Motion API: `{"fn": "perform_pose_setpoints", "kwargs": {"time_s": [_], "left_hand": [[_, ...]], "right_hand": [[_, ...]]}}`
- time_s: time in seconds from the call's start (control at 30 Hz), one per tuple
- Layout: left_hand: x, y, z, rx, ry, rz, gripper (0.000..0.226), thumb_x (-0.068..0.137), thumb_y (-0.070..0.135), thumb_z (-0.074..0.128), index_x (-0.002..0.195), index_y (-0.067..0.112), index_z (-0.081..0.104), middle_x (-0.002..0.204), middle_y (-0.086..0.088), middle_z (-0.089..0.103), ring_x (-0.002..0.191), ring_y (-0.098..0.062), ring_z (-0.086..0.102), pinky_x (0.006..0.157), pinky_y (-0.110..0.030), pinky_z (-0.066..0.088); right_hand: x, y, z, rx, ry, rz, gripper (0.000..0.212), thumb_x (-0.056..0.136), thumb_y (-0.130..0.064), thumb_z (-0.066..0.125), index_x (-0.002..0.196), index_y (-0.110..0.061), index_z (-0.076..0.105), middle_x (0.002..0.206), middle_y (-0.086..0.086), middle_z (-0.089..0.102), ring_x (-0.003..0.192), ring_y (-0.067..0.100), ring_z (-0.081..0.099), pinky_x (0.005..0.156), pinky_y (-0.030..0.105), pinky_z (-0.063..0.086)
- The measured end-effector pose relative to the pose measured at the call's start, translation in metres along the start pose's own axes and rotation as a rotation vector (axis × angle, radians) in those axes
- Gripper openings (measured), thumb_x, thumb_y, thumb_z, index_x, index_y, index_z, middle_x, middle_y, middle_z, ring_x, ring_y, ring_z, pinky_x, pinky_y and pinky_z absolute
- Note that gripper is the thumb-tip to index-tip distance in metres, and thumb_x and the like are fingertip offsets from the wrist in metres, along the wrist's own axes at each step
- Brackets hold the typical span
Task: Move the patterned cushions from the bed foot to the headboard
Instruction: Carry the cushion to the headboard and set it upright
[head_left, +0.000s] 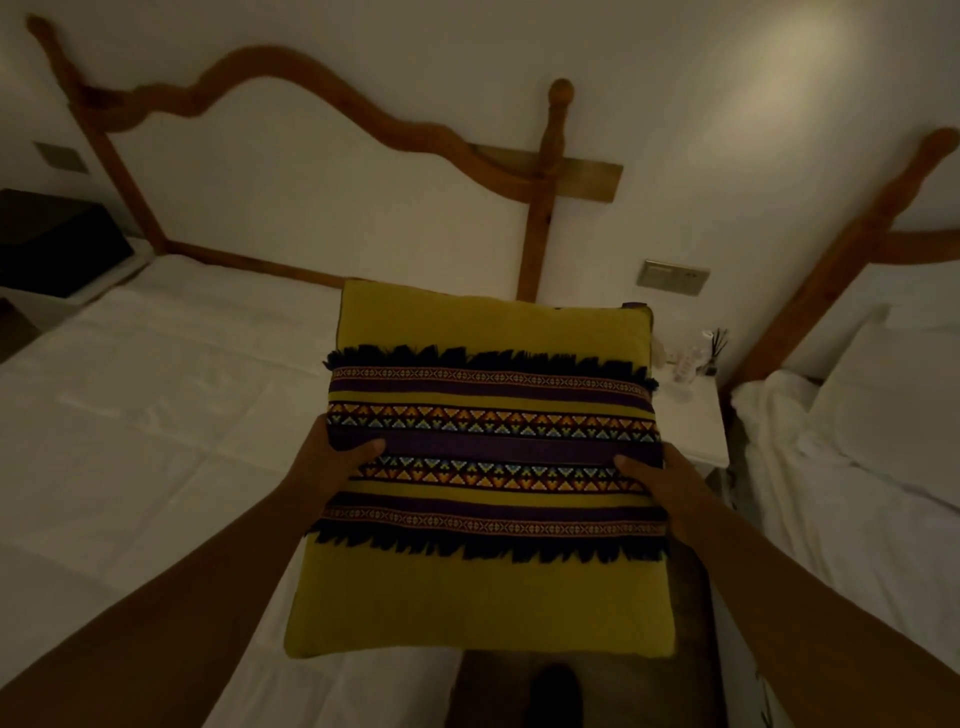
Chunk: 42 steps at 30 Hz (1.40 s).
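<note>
A yellow cushion (488, 332) with purple woven bands and black fringe is held up in front of me, over the right edge of the white bed (156, 415). My left hand (332, 462) grips its left edge with the thumb on the front. At the cushion's right edge my right hand (660, 483) holds it the same way. The wooden headboard (291, 88) with its wavy top rail stands against the wall beyond the cushion. The room is dim.
A white bedside table (691, 415) with small bottles and a reed diffuser stands right of the cushion. A second white bed (857, 467) with a pillow lies at the far right. A dark box (57, 244) rests on a surface at the left.
</note>
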<state>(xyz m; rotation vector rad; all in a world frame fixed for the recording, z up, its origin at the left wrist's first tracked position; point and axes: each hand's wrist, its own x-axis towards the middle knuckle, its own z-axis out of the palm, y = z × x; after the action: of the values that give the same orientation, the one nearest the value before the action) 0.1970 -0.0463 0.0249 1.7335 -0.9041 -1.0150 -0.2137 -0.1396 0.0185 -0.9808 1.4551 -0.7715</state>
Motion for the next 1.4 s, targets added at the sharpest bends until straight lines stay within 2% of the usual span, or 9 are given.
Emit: {"fn": "perform_pose_setpoints", "kwargs": {"time_s": [0.2, 0.33, 0.47, 0.57, 0.63, 0.8, 0.97, 1.13, 1.4], "left_hand": [[0.074, 0.020, 0.047, 0.019, 0.041, -0.006, 0.064, 0.078, 0.023, 0.080, 0.135, 0.014, 0.051, 0.124, -0.013, 0.065, 0.111, -0.033, 0.064, 0.091, -0.051, 0.054], [0.121, 0.039, 0.082, 0.034, 0.080, -0.041, 0.064, 0.077, 0.026, 0.082, 0.133, 0.016, 0.052, 0.122, -0.010, 0.066, 0.112, -0.033, 0.064, 0.091, -0.051, 0.055], [0.155, 0.052, 0.104, 0.034, 0.138, -0.110, 0.068, 0.077, 0.030, 0.082, 0.135, 0.018, 0.049, 0.126, -0.007, 0.062, 0.111, -0.030, 0.062, 0.088, -0.047, 0.055], [0.173, 0.056, 0.113, 0.017, 0.194, -0.132, 0.066, 0.076, 0.027, 0.082, 0.133, 0.017, 0.049, 0.124, -0.007, 0.062, 0.098, -0.023, 0.063, 0.077, -0.037, 0.053], [0.183, 0.056, 0.116, 0.007, 0.204, -0.156, 0.067, 0.077, 0.026, 0.082, 0.134, 0.015, 0.050, 0.124, -0.009, 0.063, 0.105, -0.028, 0.064, 0.082, -0.042, 0.054], [0.213, 0.052, 0.113, 0.015, 0.204, -0.164, 0.056, 0.078, 0.025, 0.081, 0.128, 0.018, 0.056, 0.118, -0.009, 0.068, 0.106, -0.030, 0.066, 0.080, -0.041, 0.055], [0.256, 0.034, 0.102, -0.015, 0.221, -0.246, 0.067, 0.078, 0.026, 0.081, 0.136, 0.016, 0.050, 0.126, -0.012, 0.063, 0.112, -0.034, 0.063, 0.092, -0.055, 0.053], [0.307, 0.005, 0.085, -0.061, 0.208, -0.311, 0.063, 0.079, 0.024, 0.080, 0.135, 0.015, 0.051, 0.125, -0.013, 0.064, 0.111, -0.035, 0.064, 0.091, -0.056, 0.054], [0.363, -0.056, 0.052, -0.149, 0.228, -0.444, 0.052, 0.082, 0.019, 0.078, 0.129, 0.016, 0.057, 0.118, -0.013, 0.068, 0.107, -0.036, 0.066, 0.088, -0.055, 0.056]], "right_hand": [[0.104, -0.025, -0.016, -0.037, -0.034, 0.019, 0.062, 0.079, -0.029, 0.080, 0.131, -0.014, 0.050, 0.116, 0.013, 0.063, 0.098, 0.035, 0.065, 0.078, 0.050, 0.057], [0.175, -0.050, -0.031, -0.061, -0.072, 0.032, 0.037, 0.077, -0.028, 0.081, 0.107, -0.022, 0.058, 0.108, 0.010, 0.067, 0.094, 0.033, 0.067, 0.086, 0.058, 0.055], [0.235, -0.074, -0.040, -0.118, -0.128, 0.054, 0.042, 0.076, -0.028, 0.083, 0.110, -0.019, 0.059, 0.109, 0.010, 0.067, 0.100, 0.036, 0.066, 0.091, 0.059, 0.053], [0.272, -0.090, -0.038, -0.147, -0.187, 0.036, 0.031, 0.075, -0.029, 0.082, 0.096, -0.026, 0.060, 0.099, 0.004, 0.068, 0.093, 0.032, 0.067, 0.088, 0.058, 0.055], [0.290, -0.096, -0.033, -0.141, -0.205, 0.071, 0.040, 0.075, -0.030, 0.083, 0.105, -0.023, 0.057, 0.105, 0.007, 0.067, 0.096, 0.033, 0.067, 0.087, 0.057, 0.055], [0.325, -0.102, -0.011, -0.144, -0.232, 0.105, 0.031, 0.076, -0.028, 0.082, 0.092, -0.032, 0.057, 0.097, 0.001, 0.067, 0.085, 0.023, 0.067, 0.068, 0.041, 0.057], [0.364, -0.107, 0.022, -0.185, -0.238, 0.152, 0.043, 0.077, -0.027, 0.081, 0.109, -0.024, 0.052, 0.098, -0.001, 0.063, 0.087, 0.024, 0.064, 0.069, 0.040, 0.055], [0.410, -0.108, 0.070, -0.235, -0.225, 0.182, 0.036, 0.078, -0.027, 0.081, 0.103, -0.027, 0.055, 0.097, -0.002, 0.064, 0.085, 0.020, 0.064, 0.069, 0.039, 0.055], [0.478, -0.098, 0.156, -0.300, -0.275, 0.237, 0.048, 0.079, -0.022, 0.080, 0.121, -0.020, 0.055, 0.100, 0.001, 0.067, 0.085, 0.020, 0.065, 0.069, 0.036, 0.054]]}}
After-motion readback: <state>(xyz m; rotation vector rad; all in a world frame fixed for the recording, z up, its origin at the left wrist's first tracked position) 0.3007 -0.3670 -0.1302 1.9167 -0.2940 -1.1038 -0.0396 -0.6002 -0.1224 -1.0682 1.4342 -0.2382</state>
